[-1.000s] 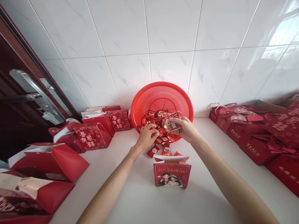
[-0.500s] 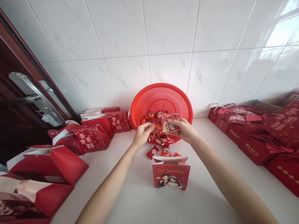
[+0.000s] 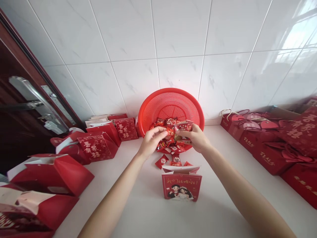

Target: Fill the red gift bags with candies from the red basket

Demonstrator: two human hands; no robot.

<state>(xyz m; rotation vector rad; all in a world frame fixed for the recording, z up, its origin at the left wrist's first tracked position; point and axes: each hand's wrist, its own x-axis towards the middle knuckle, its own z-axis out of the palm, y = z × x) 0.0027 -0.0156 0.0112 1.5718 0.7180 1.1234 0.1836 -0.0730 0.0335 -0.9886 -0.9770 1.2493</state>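
My left hand (image 3: 153,140) pinches a red-wrapped candy (image 3: 170,131) over the front of a red plastic basket (image 3: 146,110). Close beside it, my right hand (image 3: 198,138) grips wrapped candies (image 3: 183,127) between thumb and fingers; how many is hidden. The basket leans back against the wall, with more red wrapped candies (image 3: 170,121) inside it. A few loose candies (image 3: 162,161) lie on the white surface in front of its rim. Nearer to me stands an open-topped red gift box (image 3: 182,185) with a cartoon bridal couple on its front.
Several open red gift boxes (image 3: 52,175) line the left side. On the right stand rows of red boxes (image 3: 262,152), some with cord handles and ribbons. A white tiled wall (image 3: 131,39) rises behind. A dark door with a metal handle (image 3: 37,102) is at far left.
My left hand has moved slightly right, closer to the right hand, and a candy now shows at its fingertips. The right hand's candies have tilted. The gift box has stayed in place.
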